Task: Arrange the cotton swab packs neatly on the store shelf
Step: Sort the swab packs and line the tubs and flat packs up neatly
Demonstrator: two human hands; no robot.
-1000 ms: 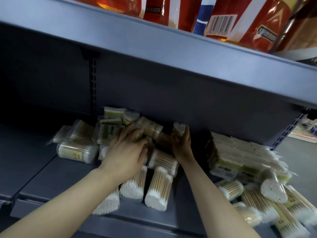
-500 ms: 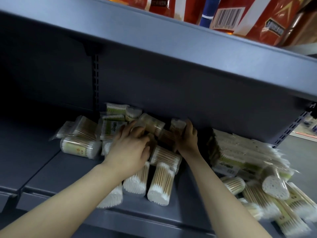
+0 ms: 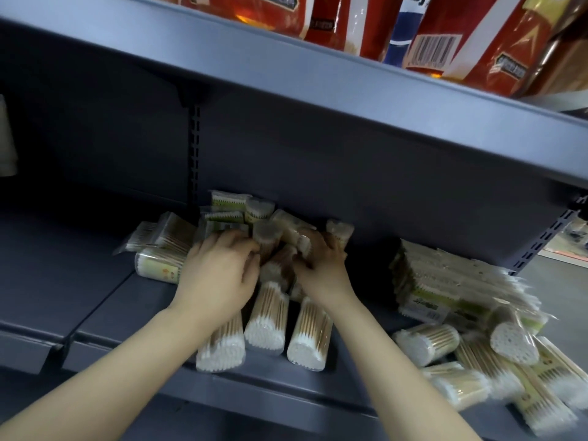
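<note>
Both my hands deep in jumbled cotton swab packs (image 3: 273,249) mid-shelf (image 3: 133,307): left hand (image 3: 219,275) and right hand (image 3: 321,268) curl round packs. Light, slick film (crushable): grip round middle.

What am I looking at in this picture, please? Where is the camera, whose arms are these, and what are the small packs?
There is no machine here. A person wears one camera on the head, and it looks forward and down, so the two bare arms coming from the bottom edge are that person's own.

The grey surface is a store shelf. On it lie many clear packs of cotton swabs. Three packs lie side by side at the front, white tips toward the camera. A messy pile sits at the back, and another heap lies to the right.

The left hand and the right hand both reach into the back pile, with fingers curled among the packs. The picture is blurred there, so which pack each one holds is unclear.

Above, red bags stand on the upper shelf.
</note>
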